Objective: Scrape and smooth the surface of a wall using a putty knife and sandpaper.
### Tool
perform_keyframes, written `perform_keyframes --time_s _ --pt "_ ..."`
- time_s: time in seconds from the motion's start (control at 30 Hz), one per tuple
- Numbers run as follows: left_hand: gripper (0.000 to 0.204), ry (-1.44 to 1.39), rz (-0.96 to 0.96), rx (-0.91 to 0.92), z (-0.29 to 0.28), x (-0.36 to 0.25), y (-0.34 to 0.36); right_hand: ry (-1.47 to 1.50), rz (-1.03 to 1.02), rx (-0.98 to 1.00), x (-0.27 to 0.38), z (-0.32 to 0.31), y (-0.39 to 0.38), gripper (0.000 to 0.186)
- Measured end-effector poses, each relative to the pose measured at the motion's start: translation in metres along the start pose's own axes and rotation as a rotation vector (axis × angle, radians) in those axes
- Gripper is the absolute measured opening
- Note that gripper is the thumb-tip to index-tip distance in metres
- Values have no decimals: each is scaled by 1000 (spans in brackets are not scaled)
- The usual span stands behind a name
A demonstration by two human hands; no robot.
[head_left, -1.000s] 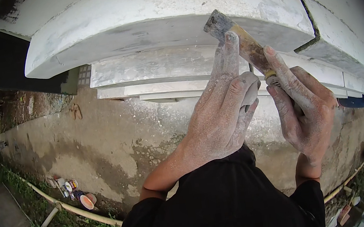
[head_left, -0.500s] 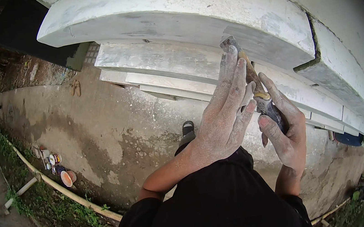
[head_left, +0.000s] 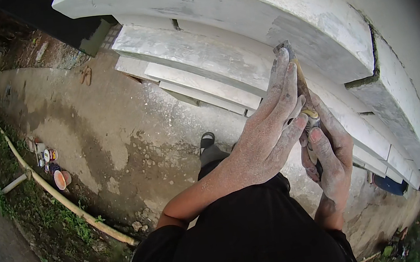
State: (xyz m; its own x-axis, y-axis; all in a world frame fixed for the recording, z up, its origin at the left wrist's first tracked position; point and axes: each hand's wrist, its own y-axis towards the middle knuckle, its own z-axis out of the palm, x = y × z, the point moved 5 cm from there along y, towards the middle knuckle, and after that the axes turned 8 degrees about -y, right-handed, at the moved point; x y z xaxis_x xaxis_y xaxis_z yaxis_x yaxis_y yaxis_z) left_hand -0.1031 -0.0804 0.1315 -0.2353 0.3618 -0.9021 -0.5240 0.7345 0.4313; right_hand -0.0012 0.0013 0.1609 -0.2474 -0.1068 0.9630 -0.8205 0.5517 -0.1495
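Observation:
My right hand (head_left: 332, 154), dusted grey-white, is closed round the dark handle of a putty knife (head_left: 303, 84). Its worn, yellowish-brown blade points up and away, and the tip is at the underside of a curved white ledge (head_left: 238, 21). My left hand (head_left: 263, 134), coated in the same powder, has its fingers stretched out and lying flat along the blade; its thumb side is close to the right hand. A grey smear marks the ledge face just beyond the tip. Part of the handle is hidden by my right fingers.
Stepped white blocks (head_left: 196, 64) run beneath the ledge along the wall. A crack (head_left: 367, 79) splits the ledge at right. Paint tins and a bucket (head_left: 60, 180) stand at left by a bamboo pole (head_left: 71, 202). Sandals (head_left: 86, 75) lie on the concrete; a blue item (head_left: 389, 186) is at right.
The knife and both hands have shifted slightly right in the view. My right fingers and thumb have closed further round the handle. The whole view has turned a little.

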Motion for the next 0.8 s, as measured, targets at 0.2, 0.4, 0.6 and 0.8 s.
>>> perform_keyframes --time_s 0.2,0.4,0.6,0.8 --pt "70 26 -7 -19 5 2 3 -24 0 -8 0 -8 -4 49" --pt "68 76 52 -65 15 10 2 28 14 14 -15 -17 3 48" --pt "68 58 51 -52 8 7 -1 26 -33 48 -16 -6 7 48" --pt "68 119 55 -83 5 10 5 15 -32 80 -8 -8 18 48"
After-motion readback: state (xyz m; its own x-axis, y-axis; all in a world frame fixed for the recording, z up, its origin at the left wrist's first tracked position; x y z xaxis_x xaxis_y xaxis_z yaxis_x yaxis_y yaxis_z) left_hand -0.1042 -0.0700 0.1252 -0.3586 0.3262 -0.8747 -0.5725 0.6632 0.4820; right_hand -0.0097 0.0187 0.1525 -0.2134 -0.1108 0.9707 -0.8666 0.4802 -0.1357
